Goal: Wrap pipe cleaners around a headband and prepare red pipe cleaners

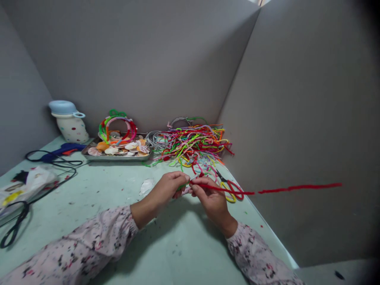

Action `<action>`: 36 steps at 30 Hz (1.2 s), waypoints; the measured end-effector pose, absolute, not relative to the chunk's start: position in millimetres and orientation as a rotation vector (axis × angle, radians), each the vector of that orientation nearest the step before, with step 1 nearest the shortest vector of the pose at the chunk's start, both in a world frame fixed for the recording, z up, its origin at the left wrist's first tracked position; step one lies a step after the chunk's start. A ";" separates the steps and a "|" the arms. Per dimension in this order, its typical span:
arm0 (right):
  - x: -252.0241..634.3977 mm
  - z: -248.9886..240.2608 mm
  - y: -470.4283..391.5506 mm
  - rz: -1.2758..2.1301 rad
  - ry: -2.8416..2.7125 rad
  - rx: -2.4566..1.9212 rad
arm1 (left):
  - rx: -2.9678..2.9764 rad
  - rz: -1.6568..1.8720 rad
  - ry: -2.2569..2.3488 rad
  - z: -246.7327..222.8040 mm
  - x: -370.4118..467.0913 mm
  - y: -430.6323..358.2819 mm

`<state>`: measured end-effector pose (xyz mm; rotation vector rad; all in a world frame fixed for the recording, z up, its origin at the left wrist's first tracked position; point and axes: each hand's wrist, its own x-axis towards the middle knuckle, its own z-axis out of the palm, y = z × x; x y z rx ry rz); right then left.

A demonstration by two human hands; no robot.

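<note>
Over the middle of the table both hands meet, fingertips almost touching. My right hand (214,202) is closed in a pinch on a long red pipe cleaner (234,191), which stretches far to the right past the table edge. A small gap shows partway along that red line. My left hand (170,188) is closed too, around a small piece with green (184,185) and pale pink fuzzy parts; the fingers hide most of it. Scissors (233,190) with red and yellow handles lie just beyond my right hand.
A heap of coloured pipe cleaners (196,140) lies at the back. Left of it, a metal tray (118,158) holds shells, with a pipe-cleaner hoop (135,128) on top. Further left are a cup (73,128), a blue tool (63,149), a black cord (68,178) and a plastic bag (41,178).
</note>
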<state>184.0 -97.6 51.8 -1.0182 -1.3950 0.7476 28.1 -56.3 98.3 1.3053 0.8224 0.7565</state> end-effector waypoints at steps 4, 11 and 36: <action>184.0 51.0 -96.7 0.775 -1.359 -1.031 | 1.292 0.788 0.855 99.1 28.6 -56.3; 184.2 49.0 -94.4 0.769 -1.343 -1.075 | 1.360 0.805 0.896 93.8 28.3 -53.3; 183.6 51.6 -95.1 0.737 -1.373 -1.068 | 1.389 0.867 0.919 95.5 30.3 -56.8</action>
